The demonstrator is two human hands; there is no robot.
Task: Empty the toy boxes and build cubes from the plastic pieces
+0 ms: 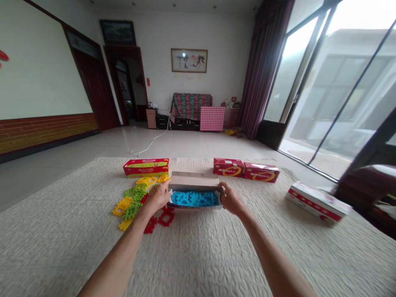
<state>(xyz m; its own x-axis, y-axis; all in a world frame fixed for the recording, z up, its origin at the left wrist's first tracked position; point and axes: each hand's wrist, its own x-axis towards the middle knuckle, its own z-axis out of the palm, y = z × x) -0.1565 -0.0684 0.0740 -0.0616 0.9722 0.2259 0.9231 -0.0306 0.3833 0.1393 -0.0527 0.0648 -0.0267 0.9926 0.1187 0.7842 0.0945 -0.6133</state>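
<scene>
Left hand and right hand each grip one end of the open box holding blue snowflake tiles. Recommend level, even support; loose tiles lie just left.

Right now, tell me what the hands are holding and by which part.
Both hold the open cardboard box of blue plastic pieces: the left hand grips its left end, the right hand its right end.

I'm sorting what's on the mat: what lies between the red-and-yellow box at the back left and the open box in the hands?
In the head view, yellow and green toy pieces lie between the red-and-yellow box and the open box, beside the left hand.
</scene>
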